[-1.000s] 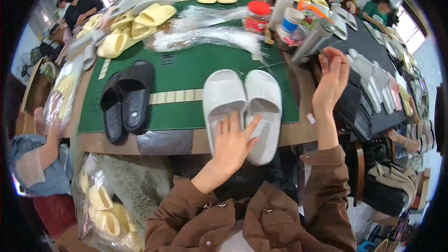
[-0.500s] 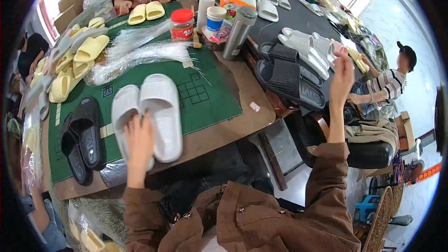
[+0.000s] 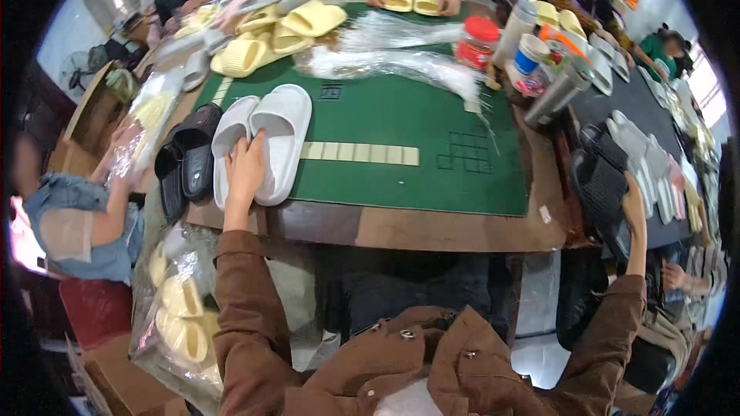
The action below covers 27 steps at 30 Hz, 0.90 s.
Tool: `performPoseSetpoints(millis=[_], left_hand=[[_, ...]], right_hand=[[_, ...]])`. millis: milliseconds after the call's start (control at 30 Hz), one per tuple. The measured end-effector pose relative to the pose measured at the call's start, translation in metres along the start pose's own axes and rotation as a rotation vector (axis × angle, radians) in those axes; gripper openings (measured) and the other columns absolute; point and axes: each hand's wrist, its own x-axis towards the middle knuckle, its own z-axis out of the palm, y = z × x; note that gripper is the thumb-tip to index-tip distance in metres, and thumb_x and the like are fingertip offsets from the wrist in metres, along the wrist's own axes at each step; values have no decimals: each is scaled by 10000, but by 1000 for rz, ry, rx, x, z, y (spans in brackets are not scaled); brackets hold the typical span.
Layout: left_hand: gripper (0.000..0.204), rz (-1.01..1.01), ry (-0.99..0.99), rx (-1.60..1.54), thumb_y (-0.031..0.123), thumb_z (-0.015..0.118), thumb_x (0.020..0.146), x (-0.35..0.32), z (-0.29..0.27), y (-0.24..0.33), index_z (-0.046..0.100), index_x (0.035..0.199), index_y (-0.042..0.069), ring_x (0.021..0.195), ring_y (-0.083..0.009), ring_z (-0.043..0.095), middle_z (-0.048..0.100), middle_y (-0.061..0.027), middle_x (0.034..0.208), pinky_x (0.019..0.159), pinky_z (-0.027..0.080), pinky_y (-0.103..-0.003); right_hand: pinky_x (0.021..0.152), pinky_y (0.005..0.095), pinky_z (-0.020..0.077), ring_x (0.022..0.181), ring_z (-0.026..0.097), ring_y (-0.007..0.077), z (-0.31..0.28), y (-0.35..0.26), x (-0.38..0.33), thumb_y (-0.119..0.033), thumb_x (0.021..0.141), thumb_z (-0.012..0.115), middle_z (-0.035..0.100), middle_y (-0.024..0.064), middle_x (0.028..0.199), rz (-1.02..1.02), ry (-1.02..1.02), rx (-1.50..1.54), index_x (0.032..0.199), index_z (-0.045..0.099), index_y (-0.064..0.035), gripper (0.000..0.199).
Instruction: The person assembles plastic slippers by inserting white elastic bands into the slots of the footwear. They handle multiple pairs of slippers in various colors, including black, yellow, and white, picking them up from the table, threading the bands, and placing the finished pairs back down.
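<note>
A pair of light grey slippers [image 3: 284, 135] lies side by side on the green mat at the left front. My left hand [image 3: 245, 171] is closed over their inner edges, its fingertips reaching into the openings. Touching or nearly touching them on the left is a black pair of slippers [image 3: 199, 162]. At the table's right side, my right hand [image 3: 635, 212] is closed on the edge of other black slippers [image 3: 601, 179]. Part of its grip is hidden behind the fingers.
Yellow slippers [image 3: 314, 18] pile at the far left, beside bundled clear plastic strands [image 3: 385, 63]. A red-lidded jar [image 3: 478, 40], a paper cup [image 3: 530, 54] and a steel flask [image 3: 561, 92] stand at the back right. Co-workers sit around the tables.
The view has turned left. The light grey pair has slid left to the black pair, baring a row of pale tiles. My right hand has come down from the air onto the black slippers.
</note>
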Motion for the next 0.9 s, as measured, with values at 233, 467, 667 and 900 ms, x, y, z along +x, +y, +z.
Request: performPoseSetpoints(millis=[233,467,667,900], left_hand=[[424,-203,-18,-8,175,444,950,7,-3,-71,501,1362,256,1249,-383,463,498,-208,1316,1022,325,-604],[279,-182,395,-50,49,580,840,3,-27,-19,580,1118,25,1104,-402,523,543,-225,1167,934,408,-478],[169,200,256,-681,85,562,890,-9,-77,128,597,1045,27,1110,-359,527,571,-181,1136,969,402,-420],[427,431,0,-697,283,539,951,-59,-49,242,506,1301,40,1284,-363,417,472,-211,1329,1079,302,-478]], right_hand=[[889,392,451,1005,612,403,-7,-83,-16,115,746,428,621,301,1013,-281,17,110,1103,562,75,384],[665,413,482,740,622,413,12,-273,-78,5,645,670,590,246,733,-172,-80,222,807,499,26,237],[682,492,496,762,622,450,96,-354,-75,-228,719,746,625,265,764,-139,-137,314,820,541,15,334],[696,432,511,795,640,363,143,-372,-82,-236,765,748,635,193,822,-216,-305,566,1002,550,23,403]])
